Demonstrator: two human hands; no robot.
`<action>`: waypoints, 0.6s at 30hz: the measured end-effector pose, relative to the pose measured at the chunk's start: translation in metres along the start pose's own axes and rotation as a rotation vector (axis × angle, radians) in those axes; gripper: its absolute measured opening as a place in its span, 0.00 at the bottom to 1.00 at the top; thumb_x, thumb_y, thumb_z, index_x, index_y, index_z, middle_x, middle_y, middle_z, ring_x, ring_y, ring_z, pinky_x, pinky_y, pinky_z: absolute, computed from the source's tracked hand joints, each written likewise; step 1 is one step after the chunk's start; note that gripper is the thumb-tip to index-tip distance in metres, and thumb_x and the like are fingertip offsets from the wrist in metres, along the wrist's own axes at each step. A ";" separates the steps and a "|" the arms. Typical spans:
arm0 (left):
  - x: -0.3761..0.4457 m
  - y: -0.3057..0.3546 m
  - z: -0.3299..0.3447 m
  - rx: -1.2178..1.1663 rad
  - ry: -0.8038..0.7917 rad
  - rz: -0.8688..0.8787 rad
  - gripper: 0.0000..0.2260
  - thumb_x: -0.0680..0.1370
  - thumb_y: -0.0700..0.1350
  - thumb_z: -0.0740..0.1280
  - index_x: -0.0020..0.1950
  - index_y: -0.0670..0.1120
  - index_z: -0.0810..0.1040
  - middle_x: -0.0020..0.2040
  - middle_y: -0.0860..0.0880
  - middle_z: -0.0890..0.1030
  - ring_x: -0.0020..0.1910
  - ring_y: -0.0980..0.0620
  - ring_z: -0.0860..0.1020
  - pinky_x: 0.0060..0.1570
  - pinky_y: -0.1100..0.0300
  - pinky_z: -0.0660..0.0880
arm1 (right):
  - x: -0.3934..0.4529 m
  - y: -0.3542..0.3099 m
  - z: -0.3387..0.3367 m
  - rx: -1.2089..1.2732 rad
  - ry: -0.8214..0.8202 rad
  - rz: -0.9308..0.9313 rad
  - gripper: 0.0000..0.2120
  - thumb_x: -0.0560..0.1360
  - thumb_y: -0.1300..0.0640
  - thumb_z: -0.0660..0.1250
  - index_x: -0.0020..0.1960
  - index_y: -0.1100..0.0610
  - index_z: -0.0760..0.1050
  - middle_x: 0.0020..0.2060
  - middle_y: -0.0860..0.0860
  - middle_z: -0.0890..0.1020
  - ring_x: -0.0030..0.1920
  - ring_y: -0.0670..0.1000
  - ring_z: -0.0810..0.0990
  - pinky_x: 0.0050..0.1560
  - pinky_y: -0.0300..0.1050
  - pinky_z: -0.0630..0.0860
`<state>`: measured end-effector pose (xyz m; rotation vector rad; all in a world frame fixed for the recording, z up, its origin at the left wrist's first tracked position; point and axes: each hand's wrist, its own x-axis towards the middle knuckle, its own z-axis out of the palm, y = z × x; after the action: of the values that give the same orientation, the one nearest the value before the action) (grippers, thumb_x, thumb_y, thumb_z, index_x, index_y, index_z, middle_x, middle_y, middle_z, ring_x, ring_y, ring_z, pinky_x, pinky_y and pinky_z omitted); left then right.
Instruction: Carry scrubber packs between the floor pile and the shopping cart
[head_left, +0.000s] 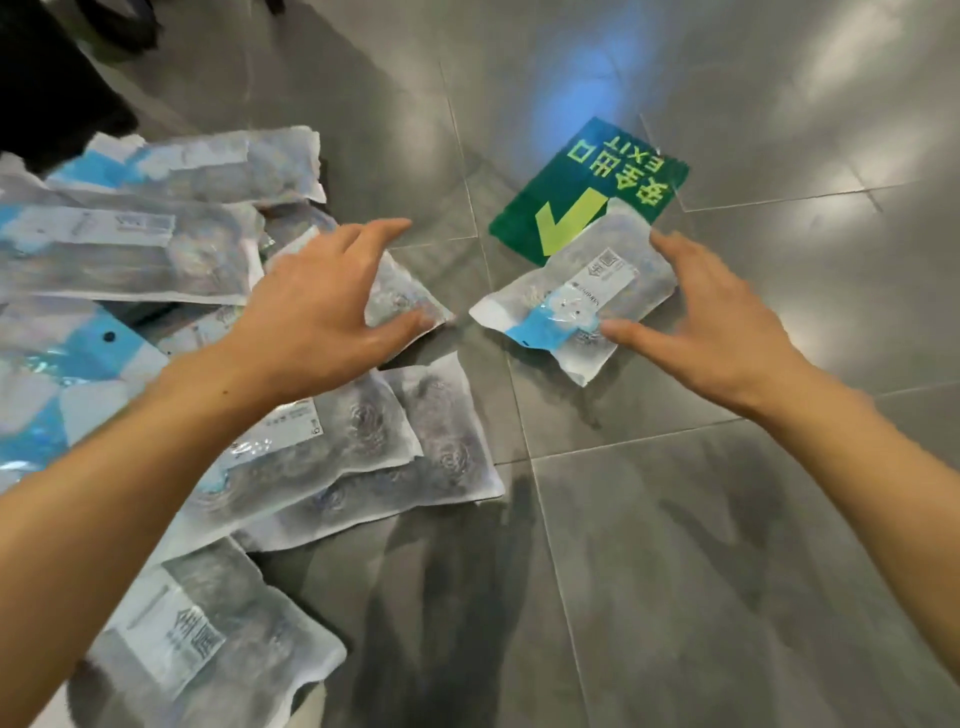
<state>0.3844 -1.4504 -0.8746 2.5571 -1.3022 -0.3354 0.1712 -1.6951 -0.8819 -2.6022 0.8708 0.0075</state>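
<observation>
A single clear plastic packet (576, 291) with a white label and a blue band lies apart on the grey tiled floor, overlapping a green exit sign. My right hand (711, 332) is spread over its right side, thumb touching the packet near the blue band, fingers straight. My left hand (332, 296) is spread with straight fingers over the edge of a heap of similar packets (363, 447), its thumb resting on a small packet (405, 296) at the heap's right edge. Neither hand grips anything.
The heap of sealed packets (130, 244) covers the left side of the floor, some with blue bands. A green floor sign (587, 192) with a yellow arrow and "EXIT" lies beyond the single packet. Grey tiles (675, 571) spread to the right and front. Something dark (52, 78) sits top left.
</observation>
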 end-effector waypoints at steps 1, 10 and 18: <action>-0.001 -0.001 -0.003 -0.006 -0.001 -0.007 0.41 0.72 0.72 0.57 0.79 0.50 0.63 0.70 0.44 0.76 0.68 0.40 0.75 0.64 0.40 0.74 | -0.003 0.000 -0.004 -0.006 0.001 0.008 0.44 0.74 0.36 0.71 0.81 0.54 0.59 0.80 0.51 0.63 0.79 0.53 0.62 0.76 0.54 0.61; -0.002 -0.013 -0.003 0.009 0.022 -0.008 0.38 0.74 0.69 0.61 0.79 0.51 0.63 0.72 0.46 0.74 0.69 0.42 0.74 0.64 0.44 0.73 | 0.036 0.017 0.035 0.779 0.149 0.592 0.25 0.77 0.50 0.73 0.69 0.60 0.74 0.58 0.53 0.80 0.51 0.48 0.79 0.48 0.37 0.75; -0.043 -0.054 -0.008 -0.030 -0.061 -0.157 0.40 0.72 0.73 0.62 0.79 0.55 0.61 0.73 0.47 0.74 0.68 0.44 0.75 0.64 0.42 0.75 | 0.107 0.020 0.097 1.039 0.282 0.921 0.65 0.50 0.41 0.88 0.77 0.59 0.59 0.70 0.61 0.75 0.66 0.60 0.79 0.64 0.59 0.79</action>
<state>0.4031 -1.3842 -0.8807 2.6490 -1.1101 -0.4623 0.2567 -1.7357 -0.9927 -1.1366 1.5520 -0.4336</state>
